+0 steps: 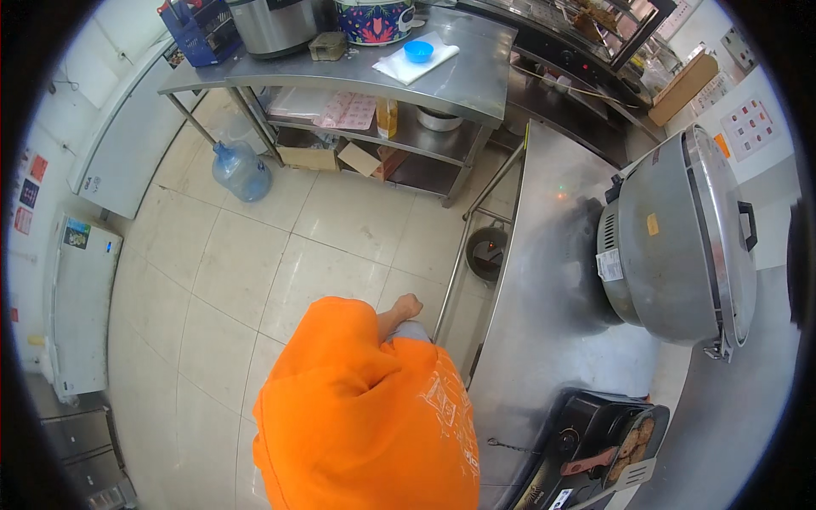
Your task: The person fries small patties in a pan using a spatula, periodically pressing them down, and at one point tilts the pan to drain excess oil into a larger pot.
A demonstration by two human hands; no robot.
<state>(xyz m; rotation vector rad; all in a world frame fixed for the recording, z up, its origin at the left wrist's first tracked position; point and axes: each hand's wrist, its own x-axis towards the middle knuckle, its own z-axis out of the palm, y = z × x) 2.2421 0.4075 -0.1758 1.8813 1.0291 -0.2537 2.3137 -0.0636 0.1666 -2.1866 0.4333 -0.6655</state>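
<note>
My left hand (408, 307) is in front of my body, its forearm coming out of an orange sleeve (338, 319). The fingers look curled in, and nothing shows in them. It hangs over the tiled floor, beside the metal leg frame (451, 280) of a stainless steel counter (535, 344). My right hand is out of view. To the right on that counter stands a large grey rice cooker (669, 242) with a lid. Nearer me is a black portable stove (564, 440) with a pan (660, 417) of browned food pieces and a slotted spatula (637, 473).
Ahead stands a steel table (357, 73) bearing a blue bowl (419, 51) on a white cloth (395, 69), and a steel cooker (274, 29). A water jug (242, 172) and a dark pot (486, 255) rest low down. White freezers (86, 299) line the left wall.
</note>
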